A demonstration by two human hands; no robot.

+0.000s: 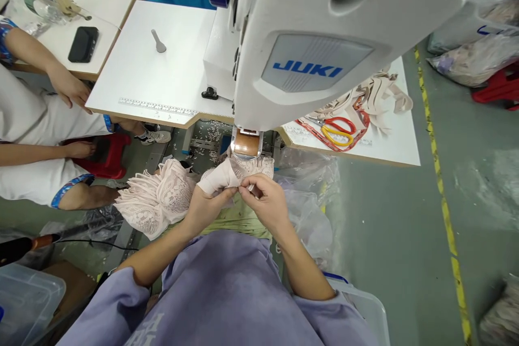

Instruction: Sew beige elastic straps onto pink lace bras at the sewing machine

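Looming closest, the white sewing machine (357, 27) stands at one o'clock. Left hand (205, 206) clamps pale fabric (221, 177) between thumb and fingers; right hand (265, 203) pinches its near edge, thumb against forefinger, probably to keep it flat. That fabric sits at twelve o'clock, just before the machine's lower end. At nine, a lace bundle (158, 194) lies beside, likely for easy reach; at two, scissors (343, 132) rest on the tabletop (405, 143), seemingly handy yet out of the way.
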